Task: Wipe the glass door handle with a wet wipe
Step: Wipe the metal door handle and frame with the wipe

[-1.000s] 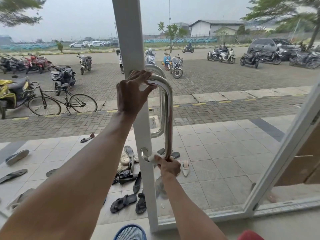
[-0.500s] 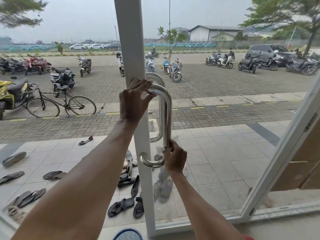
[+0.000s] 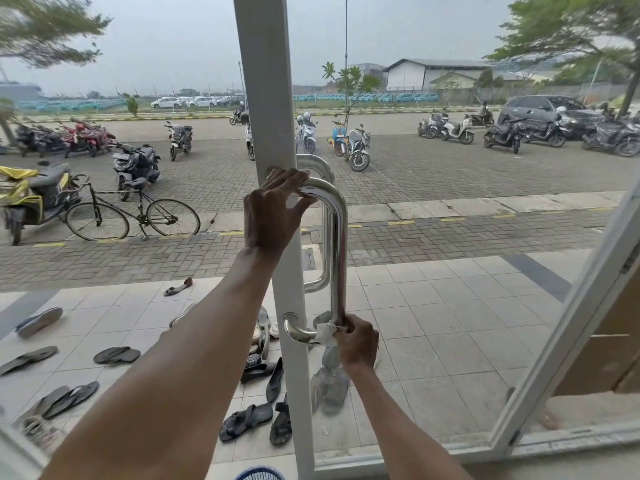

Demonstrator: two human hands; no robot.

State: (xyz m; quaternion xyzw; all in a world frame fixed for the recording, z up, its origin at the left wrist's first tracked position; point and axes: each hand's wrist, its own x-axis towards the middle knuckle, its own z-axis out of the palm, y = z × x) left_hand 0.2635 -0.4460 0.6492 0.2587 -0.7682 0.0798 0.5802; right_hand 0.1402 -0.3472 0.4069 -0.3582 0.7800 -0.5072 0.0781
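Observation:
A shiny steel D-shaped door handle (image 3: 338,244) is mounted on the white frame (image 3: 266,98) of the glass door. My left hand (image 3: 273,211) grips the handle's top bend, fingers curled over it. My right hand (image 3: 356,341) is at the handle's bottom bend, pinching a small white wet wipe (image 3: 325,333) against the metal. A second handle on the outer side of the glass shows behind the near one.
Through the glass are a tiled porch with several sandals and shoes (image 3: 256,417), a bicycle (image 3: 133,216) and parked motorbikes. The door's white lower frame (image 3: 554,441) runs to the right. A blue mesh object (image 3: 259,474) sits at the bottom edge.
My right hand went from the bottom bend up the vertical bar a little and is back down at the bottom bend with the wipe. My left hand stays on the top bend.

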